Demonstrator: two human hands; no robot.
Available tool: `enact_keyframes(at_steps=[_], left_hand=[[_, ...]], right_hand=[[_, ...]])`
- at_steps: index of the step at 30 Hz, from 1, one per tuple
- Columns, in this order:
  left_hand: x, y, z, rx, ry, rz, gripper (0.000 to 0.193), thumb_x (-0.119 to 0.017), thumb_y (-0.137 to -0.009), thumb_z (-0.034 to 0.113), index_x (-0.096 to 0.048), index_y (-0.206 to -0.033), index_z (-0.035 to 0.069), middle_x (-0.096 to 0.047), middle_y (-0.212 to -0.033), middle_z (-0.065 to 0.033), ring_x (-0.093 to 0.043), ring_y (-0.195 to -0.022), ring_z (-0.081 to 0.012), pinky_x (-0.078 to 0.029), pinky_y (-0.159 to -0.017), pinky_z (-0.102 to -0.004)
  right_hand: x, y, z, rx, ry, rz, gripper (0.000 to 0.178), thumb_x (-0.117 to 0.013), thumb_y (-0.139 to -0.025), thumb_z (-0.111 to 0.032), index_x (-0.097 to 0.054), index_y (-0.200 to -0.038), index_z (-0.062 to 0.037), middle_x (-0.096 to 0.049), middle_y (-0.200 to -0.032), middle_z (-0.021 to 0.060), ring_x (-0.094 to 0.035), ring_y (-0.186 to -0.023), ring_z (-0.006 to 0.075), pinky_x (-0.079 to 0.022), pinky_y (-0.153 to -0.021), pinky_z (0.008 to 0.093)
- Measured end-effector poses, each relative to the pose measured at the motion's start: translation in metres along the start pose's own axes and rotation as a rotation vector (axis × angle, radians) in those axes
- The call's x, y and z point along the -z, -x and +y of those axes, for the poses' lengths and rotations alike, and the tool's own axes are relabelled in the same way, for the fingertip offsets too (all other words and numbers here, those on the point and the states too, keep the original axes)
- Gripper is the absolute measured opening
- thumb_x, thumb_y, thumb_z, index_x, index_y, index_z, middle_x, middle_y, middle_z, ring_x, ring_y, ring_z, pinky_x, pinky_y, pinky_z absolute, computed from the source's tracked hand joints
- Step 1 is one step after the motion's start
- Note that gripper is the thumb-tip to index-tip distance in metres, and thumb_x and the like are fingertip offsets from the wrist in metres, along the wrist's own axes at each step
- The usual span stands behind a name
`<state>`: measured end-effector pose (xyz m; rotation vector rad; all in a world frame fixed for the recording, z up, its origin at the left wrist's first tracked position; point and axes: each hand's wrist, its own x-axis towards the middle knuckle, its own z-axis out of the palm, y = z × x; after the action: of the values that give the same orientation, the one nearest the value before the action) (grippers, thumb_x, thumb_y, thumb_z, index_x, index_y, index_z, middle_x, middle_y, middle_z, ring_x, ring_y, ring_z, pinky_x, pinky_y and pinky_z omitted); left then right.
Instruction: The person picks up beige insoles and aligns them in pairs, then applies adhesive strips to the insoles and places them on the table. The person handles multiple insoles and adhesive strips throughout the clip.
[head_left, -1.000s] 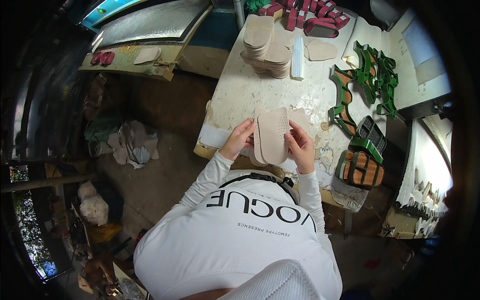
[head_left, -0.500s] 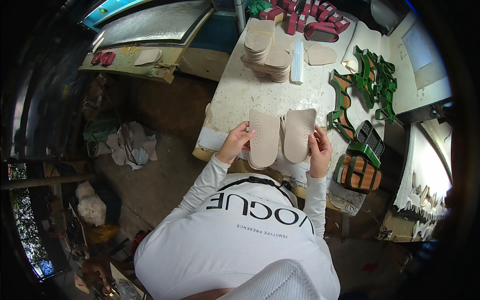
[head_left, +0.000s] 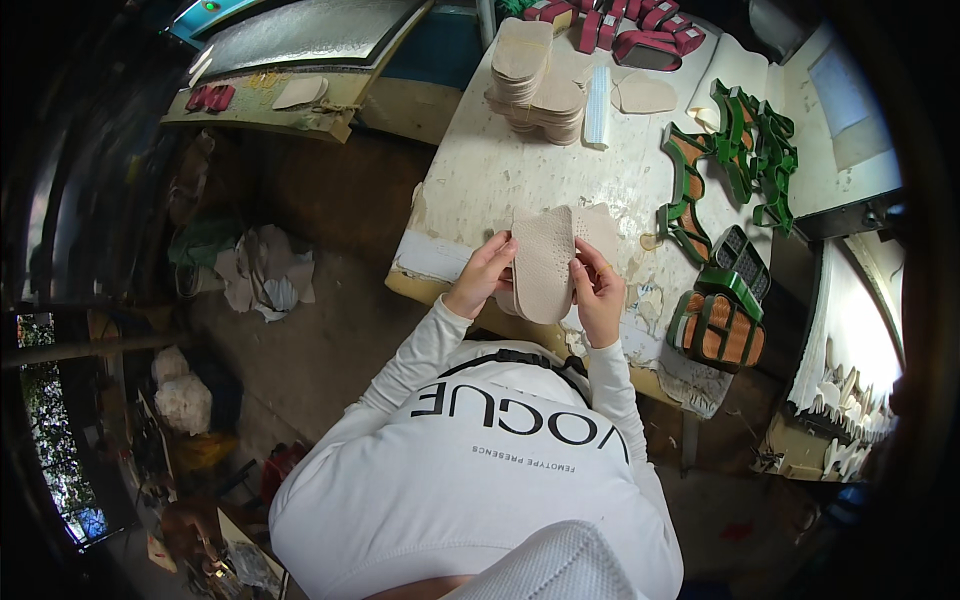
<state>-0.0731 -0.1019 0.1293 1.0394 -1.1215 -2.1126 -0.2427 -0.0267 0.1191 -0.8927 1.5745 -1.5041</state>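
Beige perforated insoles [head_left: 543, 262] are held up over the near edge of the table, in front of my body. My left hand [head_left: 484, 275] grips their left side, thumb on top and fingers underneath. At the right side, my right hand [head_left: 598, 300] is closed with its thumb on the front insole's edge. Another insole [head_left: 597, 226] shows partly behind, on the right; how many lie beneath is hidden. Farther back on the table stand stacks of similar insole pieces [head_left: 521, 62], and a single flat piece [head_left: 648, 94] lies to their right.
A pale blue pleated strip [head_left: 597, 108] lies beside the stacks. Green cutting dies [head_left: 735, 150] line the table's right side, with a brown-padded die [head_left: 722, 330] near the front corner. Magenta dies [head_left: 645, 50] crowd the far end. A side bench [head_left: 270, 120] stands at far left.
The two separate groups of insoles have come together and now overlap. My right hand has moved left, closer to my left hand.
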Motion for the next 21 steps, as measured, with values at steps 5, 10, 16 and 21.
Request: enact_keyframes(at_steps=[5, 10, 16, 21], left_hand=[[-0.005, 0.001, -0.014, -0.054, -0.043, 0.012, 0.045, -0.046, -0.098, 0.027, -0.034, -0.138, 0.01, -0.062, -0.104, -0.0033, -0.063, -0.085, -0.0084, -0.052, -0.07, -0.022], [-0.008, 0.007, -0.034, -0.027, -0.021, 0.015, 0.045, -0.046, -0.098, 0.023, -0.033, -0.139, 0.009, -0.063, -0.107, -0.0055, -0.062, -0.091, -0.0095, -0.053, -0.073, -0.0231], [-0.006, 0.021, -0.049, -0.037, 0.008, 0.12, 0.034, -0.046, -0.097, 0.02, -0.043, -0.128, 0.006, -0.063, -0.106, -0.0102, -0.064, -0.092, -0.0156, -0.052, -0.076, -0.0254], [0.013, 0.037, -0.057, -0.06, 0.036, 0.321, 0.024, -0.044, -0.098, 0.016, -0.049, -0.119, 0.006, -0.065, -0.103, -0.0099, -0.064, -0.084, -0.0128, -0.05, -0.072, -0.0222]], right_hand=[[0.009, 0.008, 0.005, 0.231, 0.339, -0.048, 0.035, -0.062, -0.084, -0.004, -0.061, -0.119, -0.002, -0.061, -0.084, 0.0058, -0.056, -0.062, 0.0126, -0.048, -0.056, 0.0251], [0.023, 0.032, 0.022, 0.08, 0.298, -0.182, 0.035, -0.062, -0.083, -0.003, -0.06, -0.118, -0.0022, -0.064, -0.085, 0.0078, -0.058, -0.065, 0.0125, -0.047, -0.056, 0.0241], [0.059, 0.03, 0.024, 0.079, 0.326, -0.174, 0.034, -0.062, -0.087, -0.004, -0.059, -0.12, 0.0005, -0.064, -0.091, 0.0054, -0.055, -0.072, 0.0058, -0.045, -0.055, 0.0197], [0.088, 0.018, 0.021, 0.045, 0.328, -0.022, 0.03, -0.062, -0.086, -0.005, -0.062, -0.115, -0.0005, -0.066, -0.088, 0.0069, -0.057, -0.072, 0.0085, -0.048, -0.061, 0.0226]])
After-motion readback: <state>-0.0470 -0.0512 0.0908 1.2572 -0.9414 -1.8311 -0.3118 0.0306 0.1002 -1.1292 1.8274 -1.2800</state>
